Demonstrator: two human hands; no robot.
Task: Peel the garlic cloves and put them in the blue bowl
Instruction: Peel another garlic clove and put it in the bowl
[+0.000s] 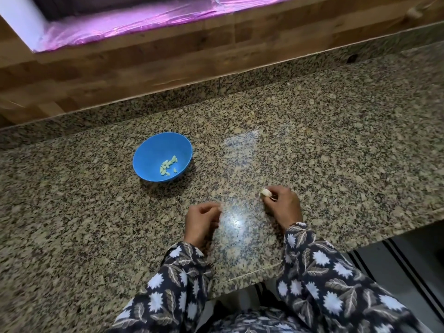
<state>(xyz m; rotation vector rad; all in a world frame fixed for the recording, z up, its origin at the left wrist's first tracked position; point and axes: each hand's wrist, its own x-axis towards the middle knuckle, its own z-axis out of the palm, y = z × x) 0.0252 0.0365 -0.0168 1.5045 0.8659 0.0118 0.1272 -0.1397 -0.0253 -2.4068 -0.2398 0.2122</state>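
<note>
Your right hand (284,205) sits over the granite countertop (336,140), not far in from its front edge. Its thumb and fingertips are curled in a narrow pinch around a garlic clove (266,193). The clove is pale and sticks out to the left of your fingertips, just above the stone; you cannot tell from this view whether it touches the surface. Your left hand (201,223) is apart from the right one, to its left and a little nearer the front edge, with the fingers curled inward toward the palm. A small pale scrap (219,208) shows at its fingertips, but it is too small to say what it is or whether the hand really holds it. The blue bowl (149,150) stands upright on the countertop, well away from both hands, farther left and closer to the back edge. In its bottom lies a small cluster of peeled cloves (168,165), pale greenish against the blue. Both your forearms come in from the front edge in dark sleeves (324,284) printed with white flowers and leaves. Behind the back edge a low granite upstand meets a wooden wall panel (120,66), and above that runs a ledge covered in shiny purple film (144,22).
</note>
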